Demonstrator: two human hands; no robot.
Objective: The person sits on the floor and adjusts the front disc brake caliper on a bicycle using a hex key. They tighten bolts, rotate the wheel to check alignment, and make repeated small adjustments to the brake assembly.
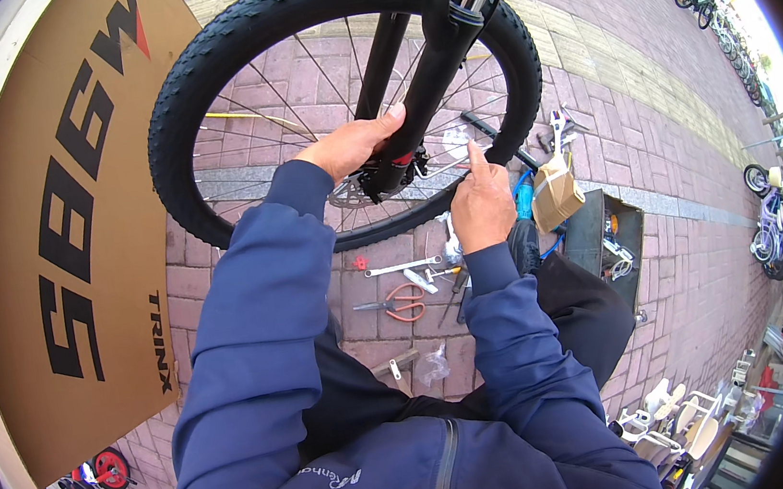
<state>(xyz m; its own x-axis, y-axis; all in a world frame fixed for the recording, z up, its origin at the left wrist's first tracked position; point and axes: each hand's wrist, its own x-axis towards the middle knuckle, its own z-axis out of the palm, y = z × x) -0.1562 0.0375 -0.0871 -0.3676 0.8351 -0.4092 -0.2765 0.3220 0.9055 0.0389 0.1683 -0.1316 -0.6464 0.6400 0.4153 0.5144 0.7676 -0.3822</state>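
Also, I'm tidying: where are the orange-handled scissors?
In the head view, the orange-handled scissors lie on the paving below centre, left of the right forearm, just below the silver wrench.

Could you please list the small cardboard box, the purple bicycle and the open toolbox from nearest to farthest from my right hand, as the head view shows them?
From your right hand:
1. Small cardboard box, just to its right.
2. Open toolbox, farther right and a little lower.
3. Purple bicycle, near the picture's right edge.
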